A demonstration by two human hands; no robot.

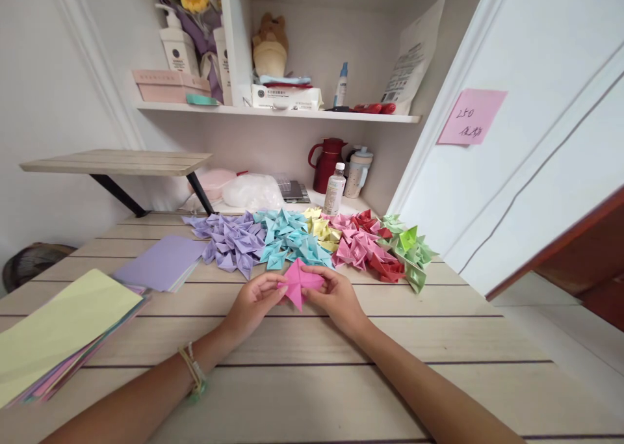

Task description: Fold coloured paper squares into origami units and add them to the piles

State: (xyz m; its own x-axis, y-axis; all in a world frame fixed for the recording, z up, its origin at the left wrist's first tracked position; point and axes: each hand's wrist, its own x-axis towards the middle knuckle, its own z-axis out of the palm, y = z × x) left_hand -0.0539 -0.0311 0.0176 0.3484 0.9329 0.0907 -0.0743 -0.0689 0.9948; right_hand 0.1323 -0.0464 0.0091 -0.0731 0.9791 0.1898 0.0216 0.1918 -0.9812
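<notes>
A bright pink folded paper (298, 283), shaped like a four-pointed star, is held just above the table between both hands. My left hand (258, 298) pinches its left side, thumb in front and fingers behind. On the other side my right hand (336, 298) grips the right point in the same way. Just beyond the hands lie heaps of folded paper pieces: purple (234, 239), light blue (290, 236), yellow (322, 229), pink (358, 246), red (389, 268) and green (414, 252).
Left on the slatted table (341, 379) are a stack of purple sheets (158, 262) and a larger stack topped with yellow (68, 330). A small raised stand (117, 161) is behind them. Behind the heaps stand a clear bottle (335, 190), a red jug (327, 164) and a cup (358, 171).
</notes>
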